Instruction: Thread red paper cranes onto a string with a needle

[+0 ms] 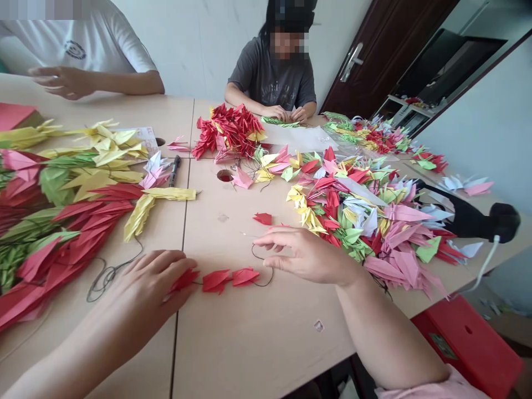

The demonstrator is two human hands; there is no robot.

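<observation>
My left hand (160, 280) is low on the table, fingers curled over a red folded paper piece (185, 280) that is partly hidden. Two more red folded pieces (216, 281) follow it to the right on a dark thread (266, 284). The thread loops up toward my right hand (301, 255), whose thumb and fingertips are apart. A thin needle (245, 233) shows just left of those fingertips; no grip on it is visible. Beyond them lies a loose red folded piece (262, 219), with another partly hidden behind the hand.
Strung paper garlands (83, 216) cover the left side. A multicoloured heap (357, 205) lies right, beside a black stand (469, 216). A pen (174, 170) and red pile (233, 130) are farther back. Two people sit opposite. A red stool (469, 343) stands below the table edge.
</observation>
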